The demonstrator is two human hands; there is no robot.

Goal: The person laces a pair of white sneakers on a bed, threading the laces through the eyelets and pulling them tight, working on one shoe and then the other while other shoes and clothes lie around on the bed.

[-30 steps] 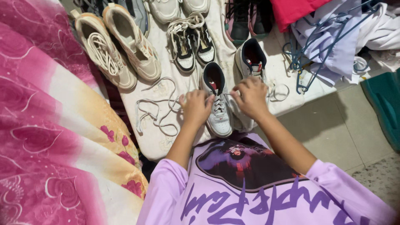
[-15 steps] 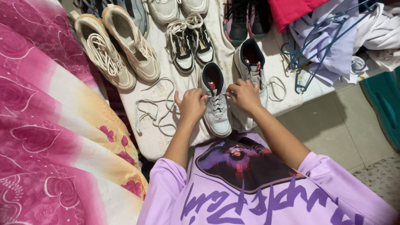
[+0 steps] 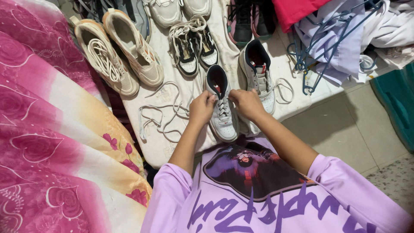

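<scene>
Smooth white leather-look sneaker [image 3: 222, 113] with woven laces lies on a stained matt cloth [image 3: 168, 142].

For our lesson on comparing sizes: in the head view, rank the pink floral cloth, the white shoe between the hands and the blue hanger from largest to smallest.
1. Pink floral cloth, though it lies nearer the camera.
2. Blue hanger.
3. White shoe, looking close to the hanger, so that order is unsure.

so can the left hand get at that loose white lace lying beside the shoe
Probably yes. The left hand is at the white shoe, and the loose lace lies uncovered on the cloth just to its left, nothing between them.
</scene>
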